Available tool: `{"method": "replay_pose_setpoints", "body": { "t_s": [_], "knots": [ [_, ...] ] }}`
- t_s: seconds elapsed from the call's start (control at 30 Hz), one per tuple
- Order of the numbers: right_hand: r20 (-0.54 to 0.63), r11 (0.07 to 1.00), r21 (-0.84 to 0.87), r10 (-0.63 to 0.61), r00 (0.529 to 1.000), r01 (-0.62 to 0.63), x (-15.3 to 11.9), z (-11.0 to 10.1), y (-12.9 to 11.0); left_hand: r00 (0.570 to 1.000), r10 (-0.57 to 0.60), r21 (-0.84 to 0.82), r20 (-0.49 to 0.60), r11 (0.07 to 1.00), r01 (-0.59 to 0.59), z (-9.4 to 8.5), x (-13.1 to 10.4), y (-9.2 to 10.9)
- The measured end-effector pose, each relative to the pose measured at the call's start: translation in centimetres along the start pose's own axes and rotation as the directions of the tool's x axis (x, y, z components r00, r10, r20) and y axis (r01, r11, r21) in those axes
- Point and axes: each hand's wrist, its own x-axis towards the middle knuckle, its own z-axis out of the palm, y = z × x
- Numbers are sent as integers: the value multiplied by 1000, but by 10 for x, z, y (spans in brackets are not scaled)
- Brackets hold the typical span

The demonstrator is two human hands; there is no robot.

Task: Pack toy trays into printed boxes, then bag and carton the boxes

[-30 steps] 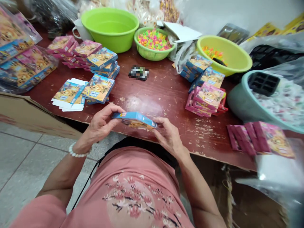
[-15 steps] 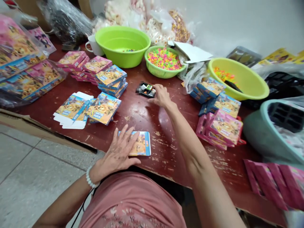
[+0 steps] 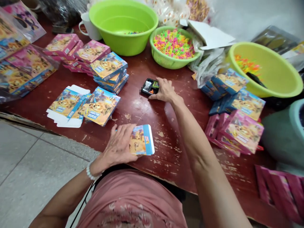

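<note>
- Head view: a second ago both hands held the blue box up at the table edge; now it lies flat on the red-brown table, and I see the two hands working apart.
- Left hand was spread on the box half a second ago; now the fingers are drawn together over its left end, thumb at the near edge. Can't tell whether they grip or just press.
- Right hand is at the black tray, thumb on the near side, fingers on the far side — I read that as closed on its right end.
- What it means, my judgement: left keeps the box in place, right takes charge of the tray, so both pieces are under control.
- Tray sits beyond the box, well apart from it; white item and orange bits show inside.
- Hidden: box's left part, under the palm; tray's right end, under the fingers. Tray's left corner is pixelated.
- Cut off: teal tub and magenta boxes, both at the right edge — the boxes blurred too.
</note>
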Motion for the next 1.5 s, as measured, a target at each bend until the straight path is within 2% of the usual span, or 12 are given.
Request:
{"method": "replay_pose_setpoints", "body": {
  "t_s": [0.17,0.3,0.43,0.6,0.8,1.03,1.17,1.5],
  "knots": [
    [26,994,41,-104,994,103,-76,-11,7,991,-1,-212,-134,977,-27,-10,-3,-12],
    [12,981,88,-175,984,174,-144,-22,9,987,-44,-313,-153,950,-6,-10,-7,-18],
    [-47,969,131,-205,978,209,-198,-27,1,989,-37,-246,-140,969,1,-7,-5,-17],
    [-56,963,147,-220,974,226,-240,-16,-16,997,28,-85,-77,996,-35,-5,2,-9],
    [-18,962,159,-224,975,224,-263,7,-19,998,39,74,47,996,-42,-6,5,-9],
    [41,956,175,-246,968,236,-263,37,-16,969,116,196,220,967,-160,-2,8,-4],
    [13,954,210,-221,975,213,-265,45,-11,969,114,226,217,960,-163,2,6,-5],
    [11,963,209,-177,984,171,-270,46,-14,987,95,201,133,972,-120,5,-1,-16]
  ]
}}
